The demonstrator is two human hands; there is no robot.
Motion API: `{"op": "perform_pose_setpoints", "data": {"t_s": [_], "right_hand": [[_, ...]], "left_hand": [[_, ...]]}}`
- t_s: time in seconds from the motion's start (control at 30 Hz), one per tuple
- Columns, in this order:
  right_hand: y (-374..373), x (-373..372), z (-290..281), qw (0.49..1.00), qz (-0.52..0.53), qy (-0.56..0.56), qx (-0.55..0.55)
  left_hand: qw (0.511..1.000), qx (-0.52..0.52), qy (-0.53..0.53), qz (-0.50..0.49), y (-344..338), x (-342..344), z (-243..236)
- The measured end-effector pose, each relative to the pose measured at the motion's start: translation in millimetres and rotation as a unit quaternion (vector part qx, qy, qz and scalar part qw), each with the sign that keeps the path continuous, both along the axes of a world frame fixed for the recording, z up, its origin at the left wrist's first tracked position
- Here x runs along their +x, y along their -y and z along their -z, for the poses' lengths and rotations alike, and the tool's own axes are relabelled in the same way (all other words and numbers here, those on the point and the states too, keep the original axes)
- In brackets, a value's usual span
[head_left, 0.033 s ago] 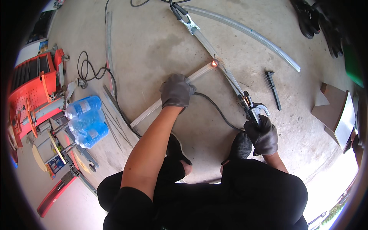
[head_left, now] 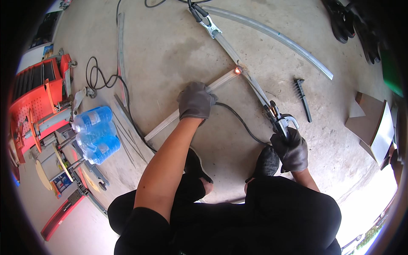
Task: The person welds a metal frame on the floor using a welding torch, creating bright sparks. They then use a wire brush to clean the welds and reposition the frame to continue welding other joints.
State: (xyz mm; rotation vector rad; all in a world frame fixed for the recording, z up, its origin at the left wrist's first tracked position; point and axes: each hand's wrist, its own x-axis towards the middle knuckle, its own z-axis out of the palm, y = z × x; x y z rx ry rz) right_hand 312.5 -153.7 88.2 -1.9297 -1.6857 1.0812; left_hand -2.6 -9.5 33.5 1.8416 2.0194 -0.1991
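Note:
My left hand (head_left: pixel 195 102), in a dark leather glove, is closed on a square metal tube (head_left: pixel 165 123) lying diagonally on the concrete floor. Its far end meets a second tube (head_left: pixel 228 49) at a spot glowing orange (head_left: pixel 237 70). A clamp with black handles (head_left: pixel 210 26) grips that second tube's far end. My gloved right hand (head_left: pixel 289 151) is closed on a welding tool (head_left: pixel 276 119) with black and silver jaws, beside or over the second tube's near part; exactly how they touch cannot be told. A wire brush (head_left: pixel 302 97) lies to the right.
Curved metal strip (head_left: pixel 280 36) beyond the tubes, black cable (head_left: pixel 240 119) beneath my work. At left, a red tool cart (head_left: pixel 38 85), water bottles (head_left: pixel 93 119), thin rods (head_left: pixel 127 144). At right, cardboard (head_left: pixel 369 123), black shoes (head_left: pixel 340 25). My feet (head_left: pixel 265 161) stand close by.

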Motion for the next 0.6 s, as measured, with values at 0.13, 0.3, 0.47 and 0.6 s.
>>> {"op": "perform_pose_setpoints", "data": {"t_s": [0.13, 0.3, 0.47, 0.6], "right_hand": [[0.7, -0.3, 1.3, 0.999, 0.021, -0.013, -0.027], [1.2, -0.1, 5.5, 1.0, 0.003, 0.005, -0.003], [4.5, 0.6, 7.1, 1.0, 0.01, 0.014, 0.004], [7.1, -1.1, 2.3, 0.998, 0.048, -0.023, -0.034]], "left_hand": [[1.0, -0.011, -0.007, 0.007, -0.3, -1.1, 0.9], [0.999, -0.032, -0.029, 0.012, -2.5, 1.3, -0.4], [0.999, -0.029, -0.024, 0.015, -2.3, 0.5, 1.0], [0.998, -0.048, -0.035, 0.0, -1.2, -5.7, 10.5]]}}
